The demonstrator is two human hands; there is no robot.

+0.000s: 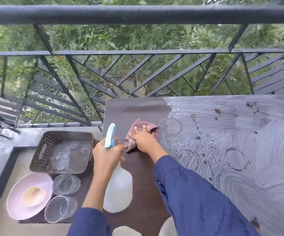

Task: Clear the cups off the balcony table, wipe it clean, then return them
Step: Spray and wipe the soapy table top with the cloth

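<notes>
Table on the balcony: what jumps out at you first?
The table is smeared whitish with ring marks on its right side and is dark brown on its left. At that border the right hand presses a checked cloth, and the left hand grips a spray bottle with a blue trigger.

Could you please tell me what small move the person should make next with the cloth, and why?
Probably slide the right hand, which presses the cloth, rightward into the whitish film: the table is dark and wiped near the cloth, while ring marks and dark spots cover its right side.
</notes>
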